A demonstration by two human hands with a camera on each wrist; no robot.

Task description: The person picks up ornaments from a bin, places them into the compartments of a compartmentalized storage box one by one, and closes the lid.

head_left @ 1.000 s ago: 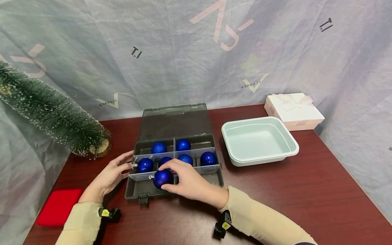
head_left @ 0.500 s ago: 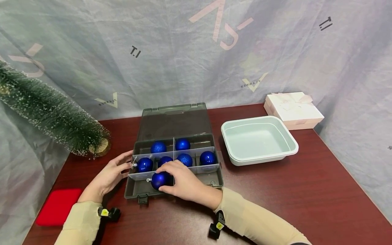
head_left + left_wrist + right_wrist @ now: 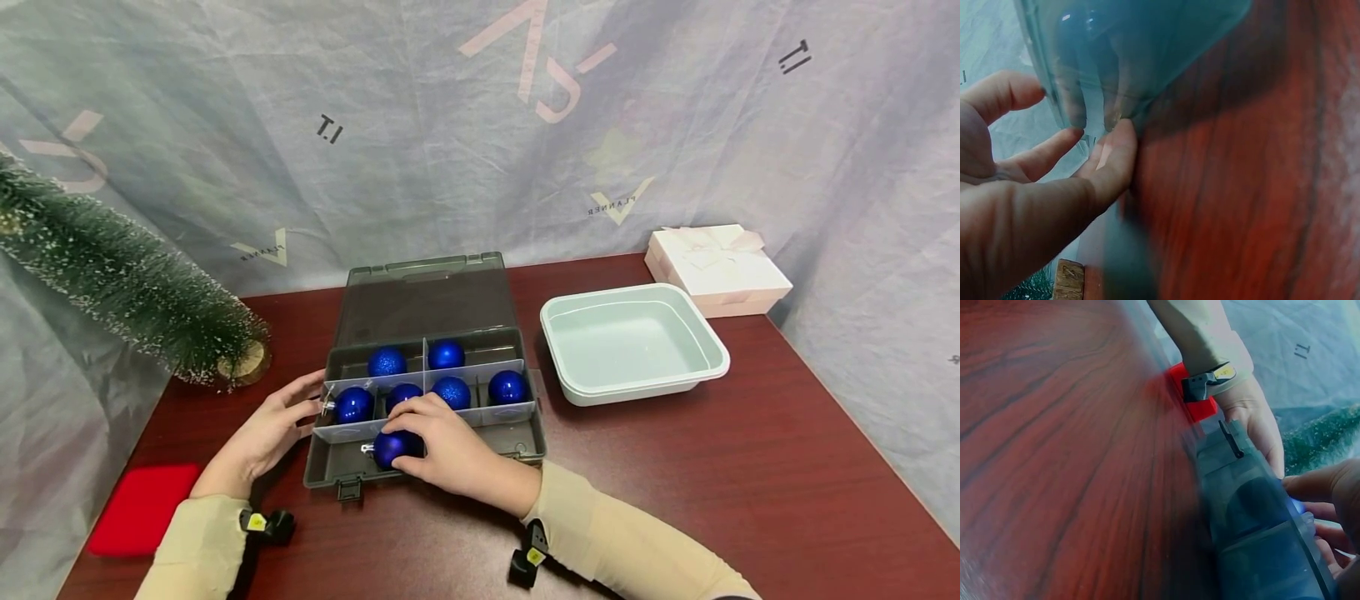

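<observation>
A dark see-through divided box (image 3: 322,464) lies with its lid (image 3: 427,304) back on the table. Several blue Christmas balls, some shiny, some glittery, sit in its back and middle rows, such as the glittery ball (image 3: 386,362) and the shiny ball (image 3: 508,387). My right hand (image 3: 453,450) pinches a matte blue Christmas ball (image 3: 390,451) between thumb and fingers, low in the front compartment, its silver cap facing left. Against the box's left side rests my left hand (image 3: 266,437), fingers fairly straight; in the left wrist view its fingertips touch the box wall (image 3: 1147,56).
Right of the box stands a pale green basin (image 3: 637,387). A white gift box (image 3: 738,279) with a bow sits at the back right. To the left are a small frosted Christmas tree (image 3: 150,283) on a wooden base and a red flat item (image 3: 142,508).
My right hand has moved slightly left and lowered the matte ball into the front compartment. My left hand has stayed at the box's left side.
</observation>
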